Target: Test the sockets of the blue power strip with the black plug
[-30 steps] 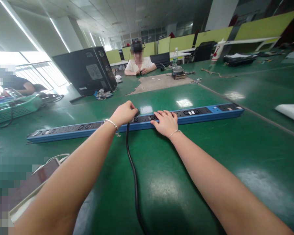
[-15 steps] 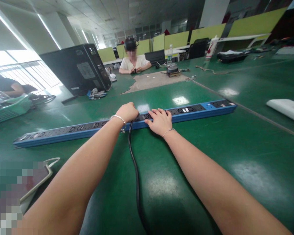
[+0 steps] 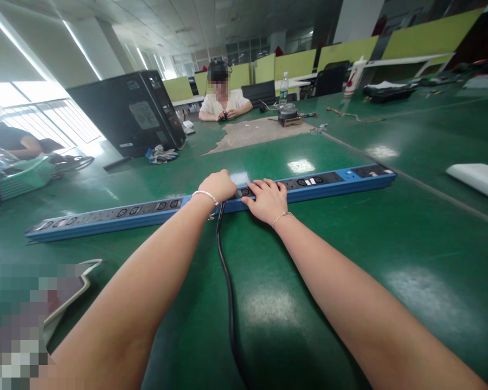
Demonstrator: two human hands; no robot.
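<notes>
A long blue power strip (image 3: 333,187) with black sockets lies across the green table, slightly slanted. My left hand (image 3: 218,187) is closed over the strip's middle, around the end of a black cable (image 3: 230,292); the plug itself is hidden under the fingers. From there the cable runs down toward the bottom edge of the view. Just to the right, my right hand (image 3: 267,201) rests on the strip, its fingers spread over the top and the thumb at the near side.
A black computer case (image 3: 126,114) stands at the back left, gloves (image 3: 161,155) beside it. Left is a green basket (image 3: 20,179); right, a white object (image 3: 477,181). A person (image 3: 223,103) sits across the table, near a bottle (image 3: 283,91). Another person is partly visible far left.
My left hand has shifted slightly right in the view with the cable end. The whole scene also moves a little rightward. My right hand stays on the strip.
</notes>
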